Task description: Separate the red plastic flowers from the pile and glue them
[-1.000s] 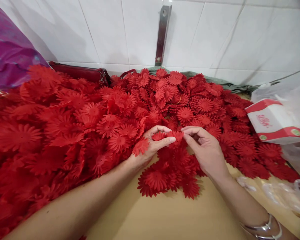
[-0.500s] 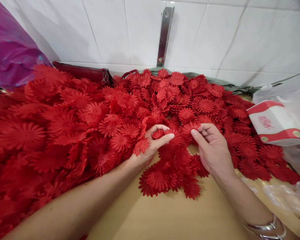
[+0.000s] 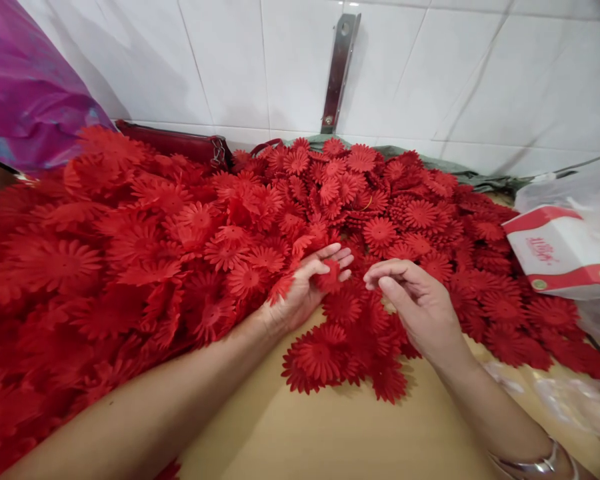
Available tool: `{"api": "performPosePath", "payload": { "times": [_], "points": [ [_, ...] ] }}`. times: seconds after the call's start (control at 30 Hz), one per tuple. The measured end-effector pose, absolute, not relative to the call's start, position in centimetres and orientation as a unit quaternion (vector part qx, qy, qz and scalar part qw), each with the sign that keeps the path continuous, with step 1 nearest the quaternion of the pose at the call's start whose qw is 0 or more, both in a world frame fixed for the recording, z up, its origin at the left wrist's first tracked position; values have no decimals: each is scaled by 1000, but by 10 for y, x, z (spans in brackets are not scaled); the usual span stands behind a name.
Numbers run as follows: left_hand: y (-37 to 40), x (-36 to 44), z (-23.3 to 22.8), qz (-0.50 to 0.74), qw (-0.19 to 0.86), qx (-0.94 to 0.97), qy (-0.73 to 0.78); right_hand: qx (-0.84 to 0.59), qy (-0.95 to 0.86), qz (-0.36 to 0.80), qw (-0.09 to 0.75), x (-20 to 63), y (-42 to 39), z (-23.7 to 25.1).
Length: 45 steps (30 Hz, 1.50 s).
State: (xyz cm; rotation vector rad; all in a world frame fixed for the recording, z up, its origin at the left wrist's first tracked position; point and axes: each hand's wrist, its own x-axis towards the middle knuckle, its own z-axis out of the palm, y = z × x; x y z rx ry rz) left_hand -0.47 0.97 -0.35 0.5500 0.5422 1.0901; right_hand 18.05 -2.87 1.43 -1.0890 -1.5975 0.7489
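Note:
A big heap of red fabric daisy flowers (image 3: 145,253) covers the left and far side of the tan table (image 3: 340,433). My left hand (image 3: 303,290) lies palm up at the heap's near edge. Its fingers are spread, and a small stack of red flowers (image 3: 330,277) rests on them. My right hand (image 3: 417,303) hovers just to the right, over a smaller pile of flowers (image 3: 350,347). Its thumb and forefinger are slightly apart and I see nothing between them. A silver bangle (image 3: 530,463) circles my right wrist.
A dark red handbag (image 3: 180,143) lies behind the heap against the white tiled wall, where a metal bracket (image 3: 340,67) hangs. A white and red tissue box (image 3: 565,257) in clear plastic stands at the right. Purple cloth (image 3: 25,87) fills the upper left. Clear plastic (image 3: 570,400) lies at the lower right.
My right hand let go of the flower it pinched and drew back a little. My left hand's fingers opened out flat with the flowers on them.

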Motion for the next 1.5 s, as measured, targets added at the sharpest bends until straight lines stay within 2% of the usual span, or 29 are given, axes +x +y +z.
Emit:
{"api": "performPosePath", "payload": {
  "times": [0.33,0.47,0.53,0.73,0.83,1.1,1.27,1.5],
  "points": [
    [7,0,-10,478,758,351,273,-455,-705,193,509,174,-31,12],
    [7,2,-15,473,748,390,254,-488,-713,150,481,173,-30,10],
    [7,2,-16,471,741,411,246,-494,-708,163,477,174,-30,8],
    [6,2,-13,467,731,424,260,-496,-631,309,510,175,-26,-2],
    [6,4,-13,490,719,410,272,-477,-630,337,512,173,-26,-1],
    [2,5,-6,529,659,432,316,-464,-682,250,507,173,-31,2],
    [5,3,-12,501,692,437,280,-488,-652,281,507,176,-28,2],
    [6,2,-13,499,719,379,299,-504,-526,292,620,185,-15,-10]
  ]
}}
